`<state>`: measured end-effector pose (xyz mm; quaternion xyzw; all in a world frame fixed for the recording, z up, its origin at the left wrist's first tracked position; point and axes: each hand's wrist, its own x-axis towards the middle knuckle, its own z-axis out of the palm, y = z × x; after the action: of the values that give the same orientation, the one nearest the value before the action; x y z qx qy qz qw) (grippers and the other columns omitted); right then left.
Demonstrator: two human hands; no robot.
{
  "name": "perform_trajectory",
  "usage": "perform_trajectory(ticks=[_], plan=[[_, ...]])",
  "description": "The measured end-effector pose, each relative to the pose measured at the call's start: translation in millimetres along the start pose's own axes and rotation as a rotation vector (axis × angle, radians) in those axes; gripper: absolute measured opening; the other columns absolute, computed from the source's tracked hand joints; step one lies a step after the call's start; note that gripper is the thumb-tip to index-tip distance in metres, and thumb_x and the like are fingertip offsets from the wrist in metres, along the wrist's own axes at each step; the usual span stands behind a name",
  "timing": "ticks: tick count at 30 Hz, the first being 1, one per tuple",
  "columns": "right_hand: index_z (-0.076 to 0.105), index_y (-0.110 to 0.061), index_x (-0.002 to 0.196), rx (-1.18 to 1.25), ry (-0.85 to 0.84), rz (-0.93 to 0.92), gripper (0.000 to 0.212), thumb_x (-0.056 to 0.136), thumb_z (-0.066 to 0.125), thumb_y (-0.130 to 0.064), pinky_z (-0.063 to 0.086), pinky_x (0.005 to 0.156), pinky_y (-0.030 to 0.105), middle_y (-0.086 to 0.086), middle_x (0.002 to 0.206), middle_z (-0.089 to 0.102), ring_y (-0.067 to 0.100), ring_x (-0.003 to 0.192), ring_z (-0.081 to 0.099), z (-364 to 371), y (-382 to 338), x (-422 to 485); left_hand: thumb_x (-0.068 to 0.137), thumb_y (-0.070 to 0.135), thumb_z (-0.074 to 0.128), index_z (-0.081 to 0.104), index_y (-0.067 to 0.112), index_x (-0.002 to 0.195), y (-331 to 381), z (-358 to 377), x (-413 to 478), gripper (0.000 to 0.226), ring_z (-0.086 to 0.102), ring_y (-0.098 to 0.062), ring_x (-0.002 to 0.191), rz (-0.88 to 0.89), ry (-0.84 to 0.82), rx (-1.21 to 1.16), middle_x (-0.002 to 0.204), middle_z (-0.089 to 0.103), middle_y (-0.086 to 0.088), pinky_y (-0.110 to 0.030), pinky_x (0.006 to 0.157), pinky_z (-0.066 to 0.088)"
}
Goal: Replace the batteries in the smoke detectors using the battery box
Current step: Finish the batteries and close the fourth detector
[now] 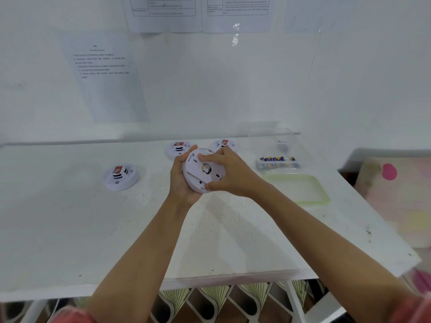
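Observation:
A round white smoke detector [198, 173] is held above the table with its back side facing me, a small hole showing at its centre. My left hand [180, 180] cups it from the left and underneath. My right hand [229, 173] grips its back plate, fingers on the upper rim and thumb at the lower edge. Three more white smoke detectors lie face up on the table: one at the left [120, 176], two behind my hands [177, 149] [224, 143]. A clear plastic battery box [278, 149] with several batteries [278, 159] stands at the right.
The box's clear lid with a green rim [300, 188] lies on the white table [93, 229] in front of the battery box. Printed sheets hang on the white wall behind. A pale cloth with a pink spot [389, 172] lies beyond the table's right edge.

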<state>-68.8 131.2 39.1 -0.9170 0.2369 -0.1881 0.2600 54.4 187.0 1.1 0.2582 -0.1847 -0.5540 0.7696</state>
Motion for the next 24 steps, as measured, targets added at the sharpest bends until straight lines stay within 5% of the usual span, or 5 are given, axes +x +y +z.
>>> perform_trajectory(ticks=[11, 17, 24], plan=[[0.040, -0.030, 0.138, -0.053, -0.027, -0.019, 0.069, 0.077, 0.072, -0.029, 0.030, 0.071, 0.017, -0.001, 0.104, 0.032, 0.011, 0.096, 0.032, -4.4, 2.9, 0.6, 0.079, 0.037, 0.046, 0.058, 0.026, 0.103, -0.5, -3.4, 2.6, 0.029, 0.069, -0.024, 0.073, -0.026, -0.024, 0.026, 0.090, 0.070, -0.009, -0.035, 0.058, 0.056], [0.033, -0.029, 0.142, -0.109, -0.118, -0.040, 0.072, 0.080, 0.070, -0.028, 0.030, 0.086, 0.019, -0.002, 0.110, 0.027, 0.012, 0.102, 0.030, -7.5, 6.8, 3.5, 0.085, 0.038, 0.044, 0.061, 0.028, 0.100, -1.8, -7.2, 6.6, 0.026, 0.068, -0.025, 0.076, -0.030, -0.008, 0.009, 0.096, 0.068, -0.010, -0.037, 0.061, 0.057], [0.044, -0.021, 0.136, -0.032, 0.032, -0.002, 0.075, 0.069, 0.079, -0.025, 0.037, 0.084, 0.025, 0.004, 0.117, 0.048, 0.017, 0.106, 0.045, -5.0, 8.8, 2.3, 0.090, 0.034, 0.038, 0.059, 0.026, 0.097, 0.2, -6.8, 8.8, 0.023, 0.069, -0.023, 0.073, -0.013, -0.030, 0.020, 0.087, 0.070, -0.006, -0.036, 0.062, 0.056]])
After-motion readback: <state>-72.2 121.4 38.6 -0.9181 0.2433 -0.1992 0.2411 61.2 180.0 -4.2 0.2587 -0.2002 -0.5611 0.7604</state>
